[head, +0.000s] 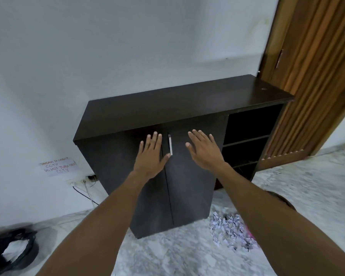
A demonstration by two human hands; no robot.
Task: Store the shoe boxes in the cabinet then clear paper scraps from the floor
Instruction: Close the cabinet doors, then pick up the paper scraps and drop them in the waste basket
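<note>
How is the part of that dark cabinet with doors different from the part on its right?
The doored section is shut by two doors, hiding its inside; the shelf section has no door and its compartments show. The doored section is wider; the shelf section is narrower and split by horizontal boards. The doored section carries a white handle; the shelf section has none. Both share one dark top.

Marbled floor (187,257) with cabinet (189,196), paper scraps (229,232), black bag (26,253)

Two hands (150,156) (204,152); one cabinet (177,104), two doors (116,166) (189,186), one handle (170,145); one scrap pile (229,230); one bag (12,250).
</note>
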